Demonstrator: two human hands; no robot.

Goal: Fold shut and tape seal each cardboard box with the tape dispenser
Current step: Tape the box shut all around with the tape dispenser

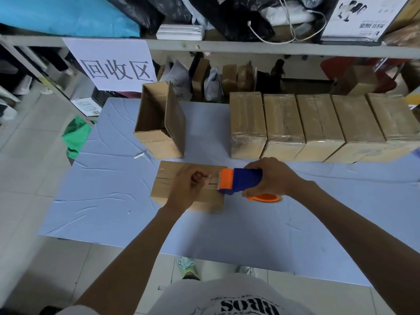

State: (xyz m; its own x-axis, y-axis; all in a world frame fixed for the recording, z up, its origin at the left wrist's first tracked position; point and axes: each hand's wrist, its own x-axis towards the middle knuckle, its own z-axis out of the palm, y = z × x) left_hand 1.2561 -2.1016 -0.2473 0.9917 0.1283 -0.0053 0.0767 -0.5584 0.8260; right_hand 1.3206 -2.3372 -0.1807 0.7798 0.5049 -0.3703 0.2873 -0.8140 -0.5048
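Head view: we are taping the folded box [168, 172] before us, left hand [186, 189] pinching the tape end [210, 181], right hand [273, 178] gripping the tape dispenser [241, 181], five sealed boxes [281, 119] behind, one open box [156, 123] left.

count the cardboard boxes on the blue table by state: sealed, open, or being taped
sealed boxes: 5
open box: 1
folded box under the tape dispenser: 1
total: 7
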